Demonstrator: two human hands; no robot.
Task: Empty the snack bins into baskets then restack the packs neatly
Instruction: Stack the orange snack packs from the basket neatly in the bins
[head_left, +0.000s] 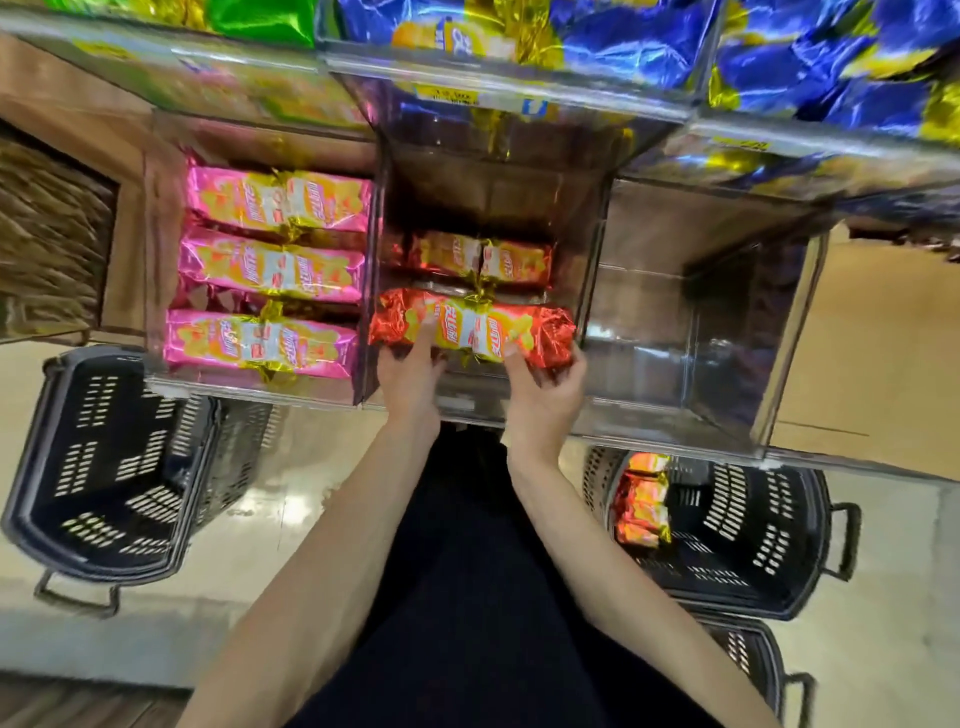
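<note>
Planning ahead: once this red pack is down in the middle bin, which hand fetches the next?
Probably right: both hold the red pack, but the right hand is nearer the basket where the other red packs lie.

Red foil pack (472, 327) lies crosswise at the front of the middle clear bin (589, 291) — another red pack (480, 260) behind; 3 pink packs (270, 267) fill the left bin (249, 392).

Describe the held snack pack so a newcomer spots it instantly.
Find the row of clear plastic bins below the blue foil bags. In the middle bin, the red-and-yellow foil snack pack lies nearest the front. Unlike the red foil pack behind it, the left hand and right hand grip it.
</note>
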